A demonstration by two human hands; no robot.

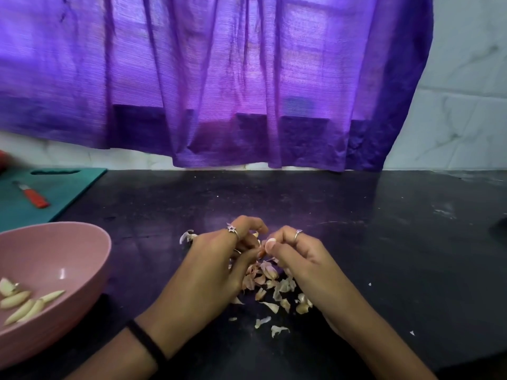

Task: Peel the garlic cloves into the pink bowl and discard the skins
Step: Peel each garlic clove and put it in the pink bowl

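While both of your hands are bunched over the middle of the dark tabletop, you are in the peeling step. Your left hand has its fingers curled in around a garlic clove, of which only a sliver shows between the two hands. Your right hand pinches at that same clove with thumb and forefinger, apparently working at its skin. How much skin is left on it cannot be told, because your fingers hide most of it.

Loose skins lie scattered on the tabletop just under and in front of your hands. One more piece of garlic sits just beyond your left hand; whether it is a whole clove or only husk is unclear. The pink bowl stands near the left edge, well apart from your hands, with several peeled cloves lying in its bottom.

The task looks partly done: some cloves are in the bowl, and no skins have been discarded yet. Next you will likely need to strip off the last skin, let it drop with the rest, then carry the bare clove leftward across to the bowl. Keep your pinch firm, as a bare clove may slip.
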